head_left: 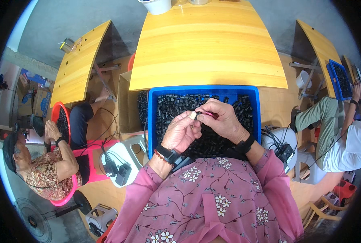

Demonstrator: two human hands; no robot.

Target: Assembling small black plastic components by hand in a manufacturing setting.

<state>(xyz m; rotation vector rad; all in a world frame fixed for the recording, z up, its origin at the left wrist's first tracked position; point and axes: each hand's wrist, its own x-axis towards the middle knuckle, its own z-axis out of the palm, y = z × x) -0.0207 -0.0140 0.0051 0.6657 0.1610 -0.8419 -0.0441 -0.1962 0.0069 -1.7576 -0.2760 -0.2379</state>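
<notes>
You seem to be mid-handling, left hand point(179, 130) and right hand point(224, 120) both pinching what looks like a small dark piece point(198, 114) above the blue bin point(204, 90) of black parts point(170, 107), so the next move likely calls for steady fingertips.

Grey wall point(285, 24); tan floor point(107, 191); yellow wooden table point(209, 44), centre; fan point(32, 218), lower left.

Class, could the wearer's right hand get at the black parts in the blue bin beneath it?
Probably yes: the right hand is above the blue bin, and nothing visible covers the black parts beside it, though the hand seems to pinch a small dark piece.
</notes>
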